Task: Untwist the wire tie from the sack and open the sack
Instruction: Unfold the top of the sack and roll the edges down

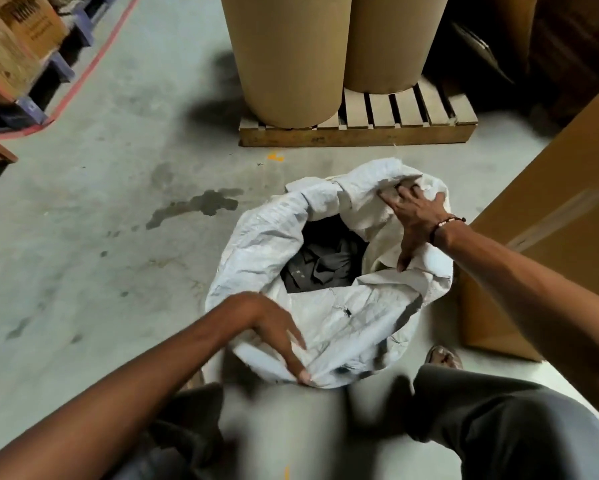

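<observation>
**On the floor, a sack with its mouth open**

On the grey floor (93, 209), just in front of the person's knees, stands a white woven sack (260, 244). Its mouth gapes wide, the rim rolled and creased outward, and dark cloth (322, 261) lies bunched inside. No tie can be made out on it.

The left hand (274, 327) is at the near rim, fingers curled down and pinching a fold of the fabric at the fingertips. The right hand (412, 220), with a beaded band at the wrist, lies spread on the far right rim, fingers apart and pressed over the fabric, the thumb down the inner side; it looks to be holding that edge, though the grip is partly hidden by folds.

Just right of the sack stands a large box (547, 237), close against it. Beyond, a wooden pallet (360, 133) carries two tall brown rolls (287, 57). A dark stain (201, 204) marks the floor to the left, and far left more cartons (10, 46) sit on blue pallets behind a red line.
</observation>
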The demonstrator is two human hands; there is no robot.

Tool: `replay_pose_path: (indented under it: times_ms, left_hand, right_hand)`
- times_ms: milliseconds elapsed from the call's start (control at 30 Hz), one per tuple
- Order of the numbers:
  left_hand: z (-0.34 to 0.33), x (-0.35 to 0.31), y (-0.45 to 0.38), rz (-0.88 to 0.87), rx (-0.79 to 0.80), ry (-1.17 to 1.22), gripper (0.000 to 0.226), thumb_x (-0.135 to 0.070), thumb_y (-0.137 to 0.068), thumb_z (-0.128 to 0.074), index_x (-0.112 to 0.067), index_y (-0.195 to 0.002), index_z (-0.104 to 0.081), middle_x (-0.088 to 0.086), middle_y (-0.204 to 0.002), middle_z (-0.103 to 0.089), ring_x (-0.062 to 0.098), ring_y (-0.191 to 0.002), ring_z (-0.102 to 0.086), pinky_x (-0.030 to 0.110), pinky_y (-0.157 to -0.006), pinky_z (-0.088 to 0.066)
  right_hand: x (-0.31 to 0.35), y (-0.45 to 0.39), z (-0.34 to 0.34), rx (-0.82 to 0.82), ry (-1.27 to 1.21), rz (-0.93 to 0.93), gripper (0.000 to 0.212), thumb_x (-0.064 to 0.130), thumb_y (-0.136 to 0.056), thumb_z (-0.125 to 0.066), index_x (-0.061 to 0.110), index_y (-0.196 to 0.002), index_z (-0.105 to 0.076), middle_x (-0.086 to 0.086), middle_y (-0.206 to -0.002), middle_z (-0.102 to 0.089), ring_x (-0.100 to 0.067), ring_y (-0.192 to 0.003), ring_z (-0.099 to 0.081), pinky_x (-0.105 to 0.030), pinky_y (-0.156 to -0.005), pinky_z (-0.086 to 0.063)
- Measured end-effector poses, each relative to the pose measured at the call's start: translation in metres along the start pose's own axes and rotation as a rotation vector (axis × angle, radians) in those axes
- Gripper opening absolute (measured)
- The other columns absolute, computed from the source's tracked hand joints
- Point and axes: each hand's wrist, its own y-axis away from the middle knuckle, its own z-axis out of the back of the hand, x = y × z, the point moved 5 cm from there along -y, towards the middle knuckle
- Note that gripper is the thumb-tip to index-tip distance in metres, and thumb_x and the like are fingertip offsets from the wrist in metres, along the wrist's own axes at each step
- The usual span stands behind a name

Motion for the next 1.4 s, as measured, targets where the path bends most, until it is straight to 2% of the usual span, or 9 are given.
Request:
replay_pose_path:
  times_ms: [133,267,433,700,867,1000,1133,1233,1400]
  left_hand:
    - [0.051,0.024,0.013,-0.123,-0.462,0.241,0.081,-0.076,-0.086,-0.059,-0.045,-0.156,-0.034,-0.015,-0.167,-0.029,0.012,-0.155,-0.026,0.031,-0.122,-0.020]
    - [0.054,0.066,-0.004,-0.003,-0.706,0.243,0.121,-0.078,-0.066,-0.077,-0.048,-0.160,-0.009,-0.003,-0.173,-0.010,0.020,-0.159,-0.013,0.038,-0.127,-0.019]
    - [0.082,0.119,0.025,0.082,-0.994,0.085,0.114,-0.047,-0.063,-0.086,-0.036,-0.160,-0.029,0.004,-0.168,-0.030,0.025,-0.155,-0.027,0.034,-0.126,-0.018]
    - [0.106,0.031,0.022,0.007,-0.434,0.065,0.080,-0.070,-0.087,-0.063,-0.031,-0.154,-0.043,-0.004,-0.161,-0.044,0.020,-0.147,-0.041,0.033,-0.120,-0.031]
    - [0.014,-0.001,-0.015,0.019,0.129,0.076,0.083,-0.064,-0.077,-0.076,-0.022,-0.146,-0.057,0.001,-0.153,-0.054,0.017,-0.133,-0.057,0.032,-0.111,-0.048]
    - [0.010,0.001,0.002,-0.085,0.239,0.000,0.060,-0.069,-0.067,-0.080,-0.047,-0.122,-0.071,-0.022,-0.133,-0.066,0.008,-0.123,-0.061,0.037,-0.114,-0.047]
    - [0.084,0.016,0.016,-0.205,-0.212,0.233,0.044,-0.060,-0.080,-0.071,-0.042,-0.120,-0.070,-0.011,-0.127,-0.070,0.012,-0.114,-0.065,0.034,-0.094,-0.054]
    - [0.129,0.054,0.004,-0.096,-0.590,0.299,0.072,-0.057,-0.086,-0.073,-0.034,-0.149,-0.048,-0.003,-0.155,-0.050,0.021,-0.141,-0.049,0.039,-0.113,-0.045]
    - [0.142,0.112,-0.013,0.046,-0.824,0.142,0.132,-0.044,-0.063,-0.096,-0.037,-0.162,-0.010,0.005,-0.173,-0.012,0.025,-0.159,-0.012,0.053,-0.124,-0.027]
  right_hand:
    - [0.025,0.024,-0.005,-0.182,-0.029,0.202,0.100,0.062,-0.067,-0.087,0.033,-0.154,-0.045,-0.004,-0.163,-0.043,-0.029,-0.147,-0.041,-0.056,-0.115,-0.040]
    - [0.023,0.044,-0.058,-0.001,0.046,0.165,0.130,0.078,-0.056,-0.083,0.040,-0.165,-0.022,-0.003,-0.175,-0.014,-0.039,-0.157,-0.020,-0.063,-0.124,-0.019]
    - [-0.025,0.053,-0.067,0.151,0.063,-0.080,0.083,0.057,-0.101,-0.053,0.045,-0.166,-0.004,-0.014,-0.175,-0.008,-0.043,-0.156,-0.023,-0.066,-0.124,-0.020]
    - [0.030,0.026,0.003,-0.050,-0.122,0.417,0.123,0.064,-0.064,-0.090,0.037,-0.165,-0.025,-0.005,-0.172,-0.028,-0.029,-0.156,-0.033,-0.046,-0.122,-0.037]
    - [0.002,-0.038,0.020,-0.207,-0.214,0.206,0.144,0.085,-0.050,-0.082,0.043,-0.165,-0.007,-0.008,-0.175,-0.017,-0.040,-0.158,-0.021,-0.068,-0.119,-0.031]
    - [-0.010,-0.049,0.033,-0.124,-0.343,0.078,0.140,0.082,-0.058,-0.082,0.036,-0.167,-0.008,-0.011,-0.174,-0.019,-0.040,-0.158,-0.025,-0.058,-0.126,-0.028]
    - [0.011,-0.009,0.043,-0.140,-0.351,0.154,0.098,0.050,-0.080,-0.086,0.023,-0.161,-0.038,-0.012,-0.164,-0.040,-0.032,-0.147,-0.045,-0.040,-0.116,-0.041]
    - [0.022,0.021,0.014,-0.114,-0.223,0.204,0.099,0.069,-0.067,-0.083,0.028,-0.151,-0.048,-0.010,-0.156,-0.052,-0.032,-0.143,-0.047,-0.044,-0.114,-0.043]
    - [-0.009,0.042,-0.049,-0.030,0.254,0.153,0.139,0.073,-0.057,-0.084,0.042,-0.166,-0.005,-0.017,-0.174,0.017,-0.042,-0.162,0.007,-0.063,-0.129,-0.005]
